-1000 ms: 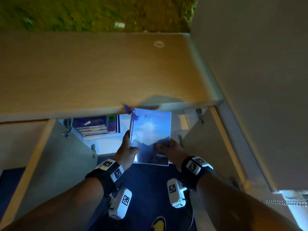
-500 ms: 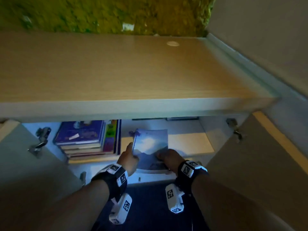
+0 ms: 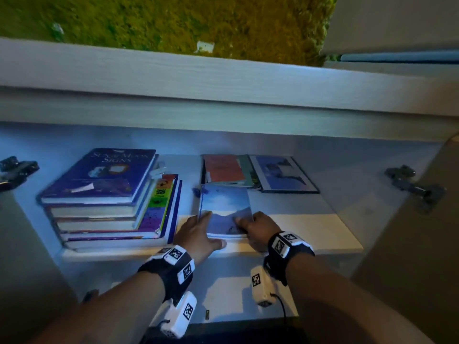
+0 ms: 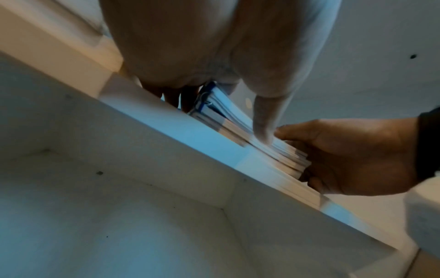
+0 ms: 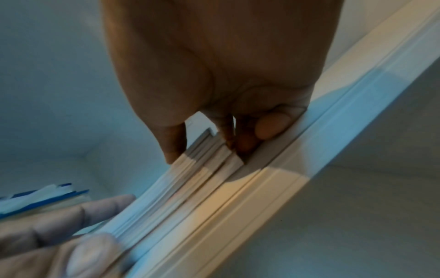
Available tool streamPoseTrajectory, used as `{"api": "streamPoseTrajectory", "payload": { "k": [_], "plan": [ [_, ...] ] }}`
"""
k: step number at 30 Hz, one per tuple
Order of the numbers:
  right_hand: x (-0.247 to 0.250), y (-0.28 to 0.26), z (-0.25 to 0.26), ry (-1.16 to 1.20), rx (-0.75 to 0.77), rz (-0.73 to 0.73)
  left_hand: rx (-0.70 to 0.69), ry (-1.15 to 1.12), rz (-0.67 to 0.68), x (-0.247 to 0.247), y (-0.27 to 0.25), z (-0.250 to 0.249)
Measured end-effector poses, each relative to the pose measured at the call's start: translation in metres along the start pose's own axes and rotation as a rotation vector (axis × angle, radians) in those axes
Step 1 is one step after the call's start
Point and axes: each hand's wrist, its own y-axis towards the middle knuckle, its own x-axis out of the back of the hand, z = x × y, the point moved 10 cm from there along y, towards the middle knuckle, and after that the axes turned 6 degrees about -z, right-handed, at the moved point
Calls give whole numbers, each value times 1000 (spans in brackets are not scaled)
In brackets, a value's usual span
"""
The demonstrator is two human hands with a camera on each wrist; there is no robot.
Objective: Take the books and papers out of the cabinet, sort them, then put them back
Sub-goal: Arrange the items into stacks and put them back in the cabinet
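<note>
A thin stack of notebooks with a blue sky cover (image 3: 224, 207) lies on the front of the cabinet shelf (image 3: 310, 232). My left hand (image 3: 198, 232) is at its left front corner, with straight fingers (image 5: 59, 216) along the spiral edge and the thumb (image 4: 262, 122) against the front edge. My right hand (image 3: 255, 227) pinches the right front corner, thumb (image 5: 176, 143) on top and curled fingers beside it. The stack's page edges (image 4: 273, 150) rest on the shelf lip. A pile of large books (image 3: 104, 194) stands at the left. Thinner books (image 3: 223, 170) lie at the back.
A dark-edged book (image 3: 283, 175) lies at the back right of the shelf. The right part of the shelf is bare. Metal hinges (image 3: 417, 187) sit on the side walls, and an open door (image 3: 409, 256) stands at the right. The wooden cabinet top (image 3: 223, 78) overhangs.
Both hands carried the blue-covered stack from the air in front of the cabinet into it and down onto the shelf. My view dropped lower and closer.
</note>
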Motion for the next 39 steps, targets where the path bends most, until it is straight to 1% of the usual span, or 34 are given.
{"api": "streamPoseTrajectory", "payload": {
  "k": [3, 4, 7, 9, 11, 13, 16, 18, 19, 21, 23, 28, 31, 34, 35, 37, 39],
  "plan": [
    [-1, -1, 5, -135, 129, 33, -24, -83, -26, 1, 1, -8],
    [4, -1, 7, -161, 178, -3, -33, -91, -36, 1, 1, -10],
    [4, 2, -7, -80, 70, -5, -42, -80, -56, -1, 1, -13],
    [8, 4, -6, -73, 99, -80, -35, -69, -62, -2, 1, -13],
    [1, 3, -6, -95, 139, -31, -24, -80, -63, 0, 2, -12],
    [0, -1, -3, -198, 191, -17, -26, -73, -53, 3, 4, -13],
    [0, 0, -5, -174, 121, -13, -44, -45, -34, 8, 5, -15],
    [7, -1, -5, -110, 82, -56, -57, -42, -30, 9, 4, -15],
    [7, 0, -8, -95, 68, -50, -63, -43, -29, 9, 4, -15],
    [3, 0, -15, 28, -3, -29, -69, -50, -33, 9, 3, -14],
    [7, -4, -16, 75, -53, -20, -68, -50, -37, 9, 3, -12],
    [2, -7, -10, 11, -8, 23, -65, -37, -25, 7, 2, -11],
    [2, -3, -11, -39, 25, -2, -67, -30, -20, 7, 1, -11],
    [5, -4, -11, -19, -11, 17, -58, -31, 24, 8, -1, -14],
    [11, -1, -8, -18, 40, -23, -46, -44, 47, 10, 0, -16],
    [25, 6, -18, -15, 9, -75, -7, -90, 72, 21, 8, -22],
    [32, 7, -36, 88, -103, -92, -6, -90, 40, 41, 24, -34]
  ]
}}
